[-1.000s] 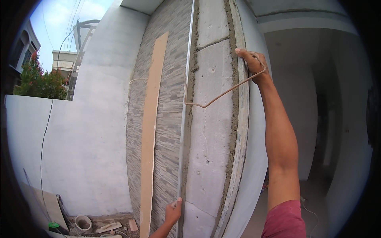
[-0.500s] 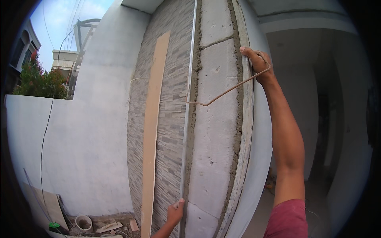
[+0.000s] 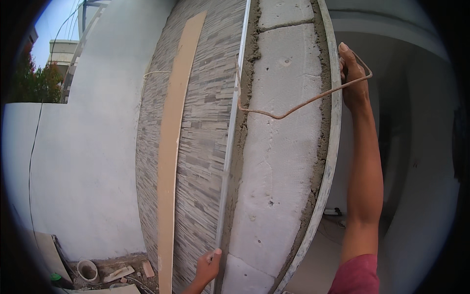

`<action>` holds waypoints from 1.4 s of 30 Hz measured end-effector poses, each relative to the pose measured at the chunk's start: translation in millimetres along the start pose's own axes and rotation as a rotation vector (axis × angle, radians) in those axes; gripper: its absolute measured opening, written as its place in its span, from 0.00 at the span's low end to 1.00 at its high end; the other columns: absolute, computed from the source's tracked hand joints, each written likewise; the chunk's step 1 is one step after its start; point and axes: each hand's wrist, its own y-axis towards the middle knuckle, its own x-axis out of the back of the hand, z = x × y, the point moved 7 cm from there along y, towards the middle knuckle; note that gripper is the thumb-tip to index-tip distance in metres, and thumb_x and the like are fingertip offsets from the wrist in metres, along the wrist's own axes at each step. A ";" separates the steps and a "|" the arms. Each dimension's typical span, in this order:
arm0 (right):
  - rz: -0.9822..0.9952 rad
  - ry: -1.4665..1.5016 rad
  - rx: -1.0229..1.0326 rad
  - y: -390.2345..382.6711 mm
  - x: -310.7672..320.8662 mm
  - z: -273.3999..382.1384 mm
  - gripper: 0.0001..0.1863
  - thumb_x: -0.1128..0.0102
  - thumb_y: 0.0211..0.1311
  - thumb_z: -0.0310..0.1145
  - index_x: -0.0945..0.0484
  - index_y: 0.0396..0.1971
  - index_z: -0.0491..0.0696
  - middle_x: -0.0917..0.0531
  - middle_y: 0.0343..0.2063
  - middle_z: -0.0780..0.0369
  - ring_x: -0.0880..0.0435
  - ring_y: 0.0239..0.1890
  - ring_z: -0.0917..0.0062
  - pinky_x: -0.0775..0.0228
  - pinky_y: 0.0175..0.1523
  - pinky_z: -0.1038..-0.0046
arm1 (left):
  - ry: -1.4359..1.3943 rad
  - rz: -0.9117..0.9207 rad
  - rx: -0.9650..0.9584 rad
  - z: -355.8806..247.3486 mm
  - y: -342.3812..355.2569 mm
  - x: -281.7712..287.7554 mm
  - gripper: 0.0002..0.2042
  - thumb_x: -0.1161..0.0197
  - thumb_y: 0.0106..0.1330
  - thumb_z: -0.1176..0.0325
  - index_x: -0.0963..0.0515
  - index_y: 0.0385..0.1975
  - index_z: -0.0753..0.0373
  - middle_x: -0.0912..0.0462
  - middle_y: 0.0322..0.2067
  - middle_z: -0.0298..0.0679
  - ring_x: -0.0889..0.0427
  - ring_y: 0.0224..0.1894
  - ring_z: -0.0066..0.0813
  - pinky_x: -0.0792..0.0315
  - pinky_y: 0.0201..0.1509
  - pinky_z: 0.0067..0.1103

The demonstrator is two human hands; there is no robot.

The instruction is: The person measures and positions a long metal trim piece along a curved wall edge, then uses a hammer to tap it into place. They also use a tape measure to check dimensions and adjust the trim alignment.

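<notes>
My right hand (image 3: pixel 356 83), raised at the upper right, closes on the end of a bent rusty metal rod (image 3: pixel 306 104), its thumb pointing up. The rod crosses in front of a pale concrete wall edge (image 3: pixel 281 161), and its hooked other end reaches a long silvery metal strip (image 3: pixel 229 157). Beside that hand is the edge of a pale, mortar-stained board (image 3: pixel 334 117) along the wall's right side. Low down, my left hand (image 3: pixel 208 267) is closed with its thumb against the strip; its inner fingers are partly hidden. Wet grey mortar (image 3: pixel 317 179) lines both sides of the concrete.
A long tan board (image 3: pixel 176 112) leans against grey stone cladding (image 3: pixel 205 132). To the left stands a white wall (image 3: pixel 83 181) with a hanging cable. A bucket (image 3: pixel 88 271) and scraps lie on the ground at the lower left. At the right a doorway opens onto a dim room.
The view has shifted, so the concrete edge looks wider and the left wall sits farther left. My right hand appears farther right, still with the rod. My left hand stays low by the strip.
</notes>
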 end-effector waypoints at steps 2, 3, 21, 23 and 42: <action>-0.011 -0.016 0.024 -2.9 4.7 -8.1 0.31 0.42 0.55 0.66 0.24 0.16 0.50 0.32 0.11 0.69 0.33 0.19 0.84 0.43 0.28 0.81 | 0.000 0.068 -0.036 0.2 8.5 1.3 0.27 0.47 0.72 0.49 0.29 0.20 0.70 0.35 0.16 0.39 0.37 0.25 0.22 0.37 0.29 0.26; -0.044 -0.005 0.034 -8.0 2.7 -10.1 0.32 0.43 0.57 0.67 0.26 0.12 0.52 0.35 0.10 0.71 0.36 0.18 0.85 0.47 0.27 0.82 | 0.049 0.145 0.003 4.6 15.6 1.9 0.28 0.49 0.72 0.48 0.28 0.21 0.70 0.32 0.17 0.41 0.34 0.25 0.23 0.35 0.30 0.26; 0.024 -0.002 -0.062 -18.1 -13.7 9.7 0.50 0.39 0.52 0.68 0.24 0.43 0.24 0.20 0.36 0.35 0.16 0.43 0.50 0.23 0.50 0.64 | -0.233 0.034 -0.661 -420.3 274.2 68.1 0.29 0.48 0.70 0.40 0.22 0.39 0.68 0.21 0.33 0.37 0.21 0.35 0.26 0.26 0.44 0.23; 0.012 0.023 -0.035 -16.1 -15.1 4.9 0.50 0.38 0.51 0.68 0.23 0.41 0.23 0.20 0.33 0.36 0.16 0.40 0.51 0.22 0.48 0.64 | -0.156 0.023 -0.653 -456.0 305.9 63.7 0.30 0.48 0.69 0.41 0.23 0.41 0.69 0.21 0.34 0.37 0.22 0.35 0.26 0.26 0.44 0.25; -0.037 -0.057 0.124 -18.3 -11.9 10.1 0.39 0.37 0.53 0.65 0.20 0.20 0.34 0.22 0.17 0.46 0.17 0.24 0.59 0.23 0.37 0.64 | -0.037 0.012 -0.546 -507.8 342.4 18.8 0.43 0.62 0.71 0.35 0.39 0.64 0.76 0.34 0.63 0.56 0.33 0.64 0.42 0.41 0.67 0.33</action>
